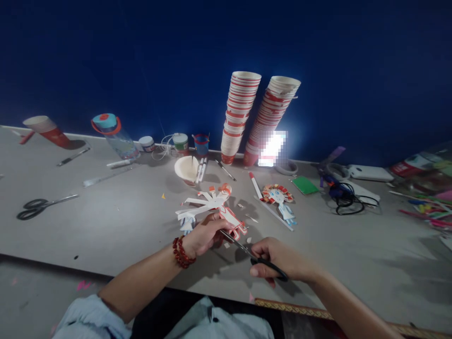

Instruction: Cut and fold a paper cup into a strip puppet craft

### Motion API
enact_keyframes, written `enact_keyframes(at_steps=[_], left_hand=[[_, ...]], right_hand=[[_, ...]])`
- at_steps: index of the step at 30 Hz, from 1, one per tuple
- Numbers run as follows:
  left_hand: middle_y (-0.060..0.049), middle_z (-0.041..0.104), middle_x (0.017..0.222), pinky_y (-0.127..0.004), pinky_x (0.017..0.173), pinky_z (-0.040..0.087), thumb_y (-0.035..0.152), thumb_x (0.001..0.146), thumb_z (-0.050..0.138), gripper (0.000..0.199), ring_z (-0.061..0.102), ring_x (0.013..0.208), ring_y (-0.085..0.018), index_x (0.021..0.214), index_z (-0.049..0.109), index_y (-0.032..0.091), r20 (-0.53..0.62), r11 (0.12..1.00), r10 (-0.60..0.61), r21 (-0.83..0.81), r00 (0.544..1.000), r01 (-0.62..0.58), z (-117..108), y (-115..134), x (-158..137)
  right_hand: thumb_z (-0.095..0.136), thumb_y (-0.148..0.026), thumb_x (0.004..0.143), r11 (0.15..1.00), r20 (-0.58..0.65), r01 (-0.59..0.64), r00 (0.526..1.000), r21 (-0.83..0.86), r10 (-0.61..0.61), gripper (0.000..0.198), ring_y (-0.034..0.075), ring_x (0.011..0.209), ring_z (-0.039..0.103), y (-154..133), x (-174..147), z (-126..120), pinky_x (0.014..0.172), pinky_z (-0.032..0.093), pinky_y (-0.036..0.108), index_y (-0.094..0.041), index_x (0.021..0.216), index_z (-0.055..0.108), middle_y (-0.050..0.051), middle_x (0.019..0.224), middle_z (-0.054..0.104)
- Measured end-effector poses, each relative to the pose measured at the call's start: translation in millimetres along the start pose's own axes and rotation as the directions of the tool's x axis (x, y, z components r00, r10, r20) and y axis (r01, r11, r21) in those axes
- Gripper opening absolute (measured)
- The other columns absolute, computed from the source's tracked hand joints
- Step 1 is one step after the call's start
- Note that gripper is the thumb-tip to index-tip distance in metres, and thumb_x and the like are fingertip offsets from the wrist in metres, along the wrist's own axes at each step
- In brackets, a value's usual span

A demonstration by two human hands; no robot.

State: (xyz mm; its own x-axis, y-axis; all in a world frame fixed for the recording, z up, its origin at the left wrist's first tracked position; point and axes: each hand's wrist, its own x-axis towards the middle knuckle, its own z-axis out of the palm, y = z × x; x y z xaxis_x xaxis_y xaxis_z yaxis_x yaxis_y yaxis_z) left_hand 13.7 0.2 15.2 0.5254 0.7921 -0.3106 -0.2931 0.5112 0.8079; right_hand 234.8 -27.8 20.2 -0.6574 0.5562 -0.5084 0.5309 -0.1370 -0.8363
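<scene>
My left hand (209, 234), with a red bead bracelet at its wrist, pinches a white paper cutout figure (230, 217) that has a red drawn outline. My right hand (268, 259) grips the black handles of a pair of scissors (243, 247), whose blades reach to the lower edge of the cutout. Beyond the left hand lies a paper cup cut into strips (208, 202). A small blue-and-white paper doll (187, 223) is just left of that hand. Small paper scraps (249, 240) are scattered about the blades.
Two tall stacks of paper cups (241, 113) lean near the blue wall. A second pair of scissors (42, 205) lies at the left, near a water bottle (118, 139). Right of centre lie a paper doll with a striped ring (278, 195), a red-capped marker (254, 184) and black cable (348, 200).
</scene>
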Motion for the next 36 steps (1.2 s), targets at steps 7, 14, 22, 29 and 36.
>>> enact_keyframes(at_steps=[7, 14, 22, 29, 36], left_hand=[[-0.006, 0.071, 0.073, -0.019, 0.045, 0.036, 0.024, 0.069, 0.066, 0.011, 0.057, 0.058, -0.012, 0.074, 0.065, 0.015, 0.015, 1.000, 0.006, -0.012, 1.000, -0.006, -0.5, -1.6, 0.1], [-0.005, 0.067, 0.070, -0.020, 0.042, 0.032, 0.027, 0.073, 0.066, 0.014, 0.057, 0.057, -0.012, 0.077, 0.069, 0.014, -0.006, 0.998, 0.007, 0.056, 1.000, -0.007, -2.5, -3.0, 1.3], [-0.004, 0.068, 0.069, -0.020, 0.045, 0.035, 0.024, 0.076, 0.065, 0.012, 0.059, 0.061, -0.013, 0.078, 0.072, 0.014, -0.003, 0.997, 0.069, 0.044, 0.998, -0.069, -3.5, -7.0, 1.6], [-0.003, 0.067, 0.070, -0.019, 0.046, 0.038, 0.025, 0.076, 0.065, 0.011, 0.060, 0.061, -0.013, 0.077, 0.069, 0.015, -0.021, 0.995, 0.082, 0.057, 0.996, -0.081, -2.2, -8.5, -0.4], [-0.003, 0.069, 0.070, -0.018, 0.044, 0.038, 0.030, 0.076, 0.066, 0.015, 0.063, 0.062, -0.013, 0.080, 0.070, 0.015, -0.032, 0.988, 0.093, 0.124, 0.995, -0.088, -1.0, -6.9, -2.2]], right_hand=[[0.065, -0.070, 0.075, 0.999, -0.026, 0.011, 1.000, -0.039, -0.012, 0.056, 0.008, 0.042, 0.044, 2.6, 0.1, -0.5, 0.040, 0.024, 0.019, -0.020, 0.061, 0.044, -0.005, 0.047, 0.051], [0.063, -0.072, 0.075, 0.999, -0.057, 0.008, 0.998, -0.034, -0.010, 0.057, 0.009, 0.043, 0.044, 6.6, -0.2, 0.4, 0.040, 0.024, 0.019, -0.020, 0.062, 0.046, -0.005, 0.047, 0.049], [0.061, -0.072, 0.077, 0.998, -0.079, 0.015, 0.997, -0.057, -0.019, 0.057, 0.008, 0.042, 0.043, 12.1, -0.9, 0.5, 0.040, 0.023, 0.019, -0.019, 0.062, 0.046, -0.005, 0.047, 0.050], [0.068, -0.068, 0.074, 0.992, -0.121, -0.035, 0.992, -0.122, 0.020, 0.055, 0.008, 0.042, 0.042, 8.0, -4.0, -1.1, 0.040, 0.022, 0.019, -0.019, 0.061, 0.046, -0.005, 0.046, 0.049], [0.067, -0.067, 0.074, 0.982, -0.125, -0.057, 0.992, -0.181, 0.034, 0.056, 0.008, 0.042, 0.040, -1.8, -7.6, -4.4, 0.041, 0.023, 0.019, -0.020, 0.059, 0.043, -0.006, 0.045, 0.046]])
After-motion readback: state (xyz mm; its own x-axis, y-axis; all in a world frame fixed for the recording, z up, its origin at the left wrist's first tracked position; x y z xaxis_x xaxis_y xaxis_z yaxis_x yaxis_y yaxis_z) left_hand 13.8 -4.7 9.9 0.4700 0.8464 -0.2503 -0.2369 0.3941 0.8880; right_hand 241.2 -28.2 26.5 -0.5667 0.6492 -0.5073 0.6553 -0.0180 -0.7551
